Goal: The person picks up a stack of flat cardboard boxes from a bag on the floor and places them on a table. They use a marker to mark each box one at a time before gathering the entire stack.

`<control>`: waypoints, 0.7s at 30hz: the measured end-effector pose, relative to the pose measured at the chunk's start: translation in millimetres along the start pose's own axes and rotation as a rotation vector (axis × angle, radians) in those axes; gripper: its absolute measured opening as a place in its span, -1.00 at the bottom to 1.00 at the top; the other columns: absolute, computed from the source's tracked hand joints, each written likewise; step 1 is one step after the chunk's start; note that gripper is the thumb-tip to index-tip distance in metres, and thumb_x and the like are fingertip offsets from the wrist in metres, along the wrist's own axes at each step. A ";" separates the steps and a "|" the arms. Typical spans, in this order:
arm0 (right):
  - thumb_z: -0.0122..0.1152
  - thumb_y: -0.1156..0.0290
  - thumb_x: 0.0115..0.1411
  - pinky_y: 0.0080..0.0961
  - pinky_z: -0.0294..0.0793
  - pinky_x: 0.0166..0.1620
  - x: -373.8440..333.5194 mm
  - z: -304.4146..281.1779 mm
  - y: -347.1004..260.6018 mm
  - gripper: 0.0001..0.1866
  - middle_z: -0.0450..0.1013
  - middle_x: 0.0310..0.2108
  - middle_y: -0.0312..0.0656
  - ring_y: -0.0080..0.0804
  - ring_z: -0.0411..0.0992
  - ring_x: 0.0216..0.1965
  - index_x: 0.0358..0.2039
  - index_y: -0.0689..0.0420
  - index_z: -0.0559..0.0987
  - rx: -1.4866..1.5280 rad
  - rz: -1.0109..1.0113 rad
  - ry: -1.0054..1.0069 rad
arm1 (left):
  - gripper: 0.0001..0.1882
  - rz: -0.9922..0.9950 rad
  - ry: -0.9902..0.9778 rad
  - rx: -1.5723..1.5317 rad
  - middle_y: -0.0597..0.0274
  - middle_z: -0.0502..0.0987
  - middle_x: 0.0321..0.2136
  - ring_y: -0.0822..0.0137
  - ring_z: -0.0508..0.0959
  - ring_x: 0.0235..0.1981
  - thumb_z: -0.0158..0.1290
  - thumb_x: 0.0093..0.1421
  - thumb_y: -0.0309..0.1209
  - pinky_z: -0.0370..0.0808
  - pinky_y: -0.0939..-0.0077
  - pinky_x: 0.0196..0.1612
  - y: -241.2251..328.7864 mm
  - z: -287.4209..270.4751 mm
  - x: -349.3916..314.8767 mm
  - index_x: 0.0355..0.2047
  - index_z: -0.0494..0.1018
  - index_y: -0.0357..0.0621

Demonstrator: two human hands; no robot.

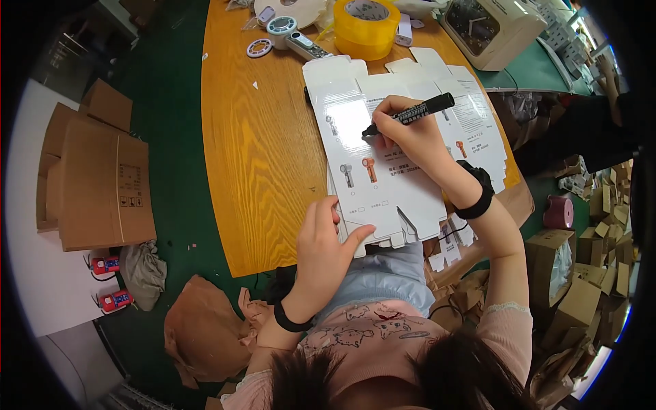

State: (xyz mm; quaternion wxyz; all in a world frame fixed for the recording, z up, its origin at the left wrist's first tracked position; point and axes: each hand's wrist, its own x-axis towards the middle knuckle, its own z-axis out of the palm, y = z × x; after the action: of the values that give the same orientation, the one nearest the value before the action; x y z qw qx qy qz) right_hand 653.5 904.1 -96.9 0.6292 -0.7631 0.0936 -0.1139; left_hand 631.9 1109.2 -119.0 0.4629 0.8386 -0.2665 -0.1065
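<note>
My right hand [410, 137] is closed around a black permanent marker [429, 108]. The marker slants, its dark tip low over or touching the glossy upper part of a flattened white printed box [352, 195]; contact I cannot tell. Small pictures of grey and orange handheld fans are printed on this box. My left hand [322, 239] grips the near left corner of the flattened box, thumb on top and fingers curled at the side. More flattened white boxes [478, 113] lie under and beside it on the wooden table [256, 157].
At the table's far end stand a yellow tape roll [365, 34], a handheld fan [283, 31] and a loose round ring [260, 48]. A white box with a clock face [482, 34] is far right. Cardboard boxes [102, 184] and red fire extinguishers [113, 301] are left; carton piles [574, 297] right.
</note>
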 end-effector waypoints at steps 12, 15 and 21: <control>0.04 0.46 0.04 -0.80 0.22 -0.59 -4.6 2.9 -2.2 -0.87 0.35 -0.67 -0.33 -0.72 0.26 -0.67 -0.53 0.27 0.45 -0.121 -0.081 0.028 | -0.48 0.010 -0.006 -0.078 0.16 0.26 -0.50 0.31 0.28 -0.53 0.23 -0.17 -0.39 0.32 0.50 -0.49 -1.0 0.2 1.4 -0.24 0.24 -0.34; 0.05 0.45 0.04 -0.79 0.23 -0.59 -18.6 -0.7 -10.2 -0.87 0.37 -0.67 -0.32 -0.70 0.29 -0.67 -0.54 0.26 0.45 0.125 -0.010 0.083 | -0.47 -0.025 -0.001 -0.104 0.17 0.27 -0.49 0.35 0.28 -0.54 0.23 -0.17 -0.41 0.32 0.54 -0.50 -2.1 1.0 0.9 -0.22 0.24 -0.34; 0.11 0.43 -0.03 -0.73 0.28 -0.59 -64.1 16.0 -18.6 -0.87 0.40 -0.68 -0.26 -0.65 0.34 -0.66 -0.57 0.25 0.46 -0.155 -0.067 -0.181 | -0.46 -0.031 0.008 -0.122 0.19 0.28 -0.50 0.37 0.29 -0.55 0.23 -0.17 -0.43 0.33 0.55 -0.51 -1.9 0.6 2.4 -0.19 0.24 -0.32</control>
State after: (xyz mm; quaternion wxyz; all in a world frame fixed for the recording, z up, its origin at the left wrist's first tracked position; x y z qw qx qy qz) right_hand 596.8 941.0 -85.1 0.5700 -0.8193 0.0194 -0.0582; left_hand 634.3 1108.3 -120.8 0.5124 0.8134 -0.2449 -0.1261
